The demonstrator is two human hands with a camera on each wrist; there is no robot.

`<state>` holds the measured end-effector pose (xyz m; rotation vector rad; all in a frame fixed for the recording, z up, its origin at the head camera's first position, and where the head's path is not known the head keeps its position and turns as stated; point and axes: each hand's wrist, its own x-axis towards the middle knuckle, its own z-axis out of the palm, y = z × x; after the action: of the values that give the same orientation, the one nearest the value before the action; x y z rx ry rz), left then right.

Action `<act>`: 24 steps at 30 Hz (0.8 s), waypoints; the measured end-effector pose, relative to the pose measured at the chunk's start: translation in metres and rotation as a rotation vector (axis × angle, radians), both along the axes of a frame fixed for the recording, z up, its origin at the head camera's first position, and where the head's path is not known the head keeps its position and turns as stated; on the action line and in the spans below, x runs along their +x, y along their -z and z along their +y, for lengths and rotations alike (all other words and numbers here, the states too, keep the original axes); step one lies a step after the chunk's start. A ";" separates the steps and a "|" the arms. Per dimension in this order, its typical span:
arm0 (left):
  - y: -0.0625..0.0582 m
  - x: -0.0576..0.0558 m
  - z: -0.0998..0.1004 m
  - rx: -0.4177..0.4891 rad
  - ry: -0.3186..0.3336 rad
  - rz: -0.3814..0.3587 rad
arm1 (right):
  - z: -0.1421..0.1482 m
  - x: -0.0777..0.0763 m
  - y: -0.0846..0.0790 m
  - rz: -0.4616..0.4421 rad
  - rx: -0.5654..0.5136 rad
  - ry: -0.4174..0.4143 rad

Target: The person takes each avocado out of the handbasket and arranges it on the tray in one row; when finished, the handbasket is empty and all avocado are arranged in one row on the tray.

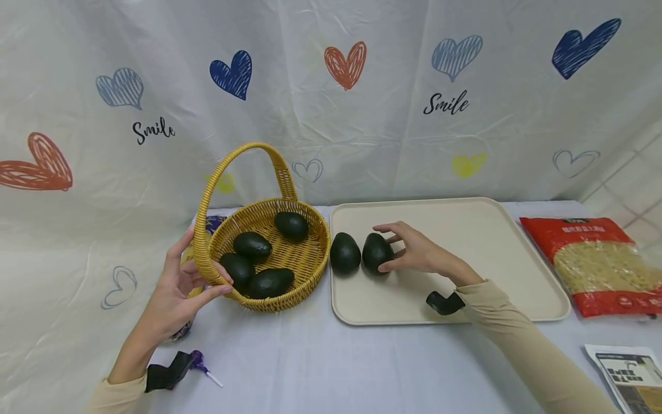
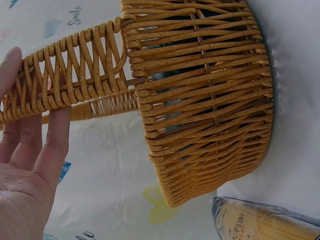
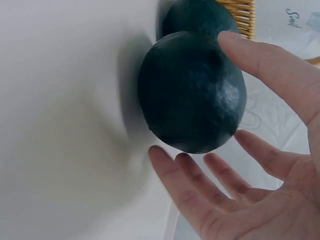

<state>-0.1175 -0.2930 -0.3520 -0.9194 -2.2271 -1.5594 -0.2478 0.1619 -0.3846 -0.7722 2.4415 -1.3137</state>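
Note:
My left hand (image 1: pixel 178 293) holds the handle of a yellow wicker basket (image 1: pixel 305 290), thumb on one side and fingers on the other, as the left wrist view shows. Inside the basket lie several dark green avocados (image 1: pixel 252 246). Two more avocados rest side by side at the left end of a cream tray (image 1: pixel 486 253). Around the right-hand avocado (image 1: pixel 376 253) my right hand (image 1: pixel 419 253) spreads its thumb and fingers. In the right wrist view the fingertips are right at that avocado's (image 3: pixel 192 92) edge, not closed round it.
Right of the tray lies a red bag of pasta (image 1: pixel 595 264), with a white-edged packet (image 1: pixel 628 374) nearer the front. A purple lollipop (image 1: pixel 199 361) is by my left wrist. Behind the basket handle, a pasta packet (image 2: pixel 265 220) is partly hidden. A printed curtain (image 1: pixel 383 138) hangs behind.

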 end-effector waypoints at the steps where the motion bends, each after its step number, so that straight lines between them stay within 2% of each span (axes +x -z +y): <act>1: 0.000 0.000 0.000 0.003 0.004 0.001 | 0.000 0.000 -0.002 0.006 -0.002 -0.003; 4: 0.000 -0.001 -0.002 0.007 0.013 0.005 | -0.002 0.001 -0.012 0.059 0.010 -0.010; 8: -0.001 -0.002 -0.003 0.010 0.025 0.014 | -0.014 0.003 -0.036 0.171 0.029 -0.028; 13: -0.001 -0.002 -0.003 0.010 0.026 0.018 | -0.049 0.013 -0.069 0.268 0.005 -0.096; 16: 0.000 -0.003 -0.002 0.016 0.040 0.020 | -0.074 0.021 -0.081 0.306 -0.036 -0.167; 20: 0.003 -0.005 -0.001 0.015 0.061 0.015 | -0.107 0.028 -0.081 0.338 -0.090 -0.274; 24: 0.004 -0.003 -0.001 -0.004 0.042 0.009 | -0.138 0.031 -0.067 0.300 -0.103 -0.383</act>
<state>-0.1209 -0.2940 -0.3558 -0.9792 -2.2189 -1.5662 -0.2168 0.0238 -0.3174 -1.4735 2.2840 -1.2513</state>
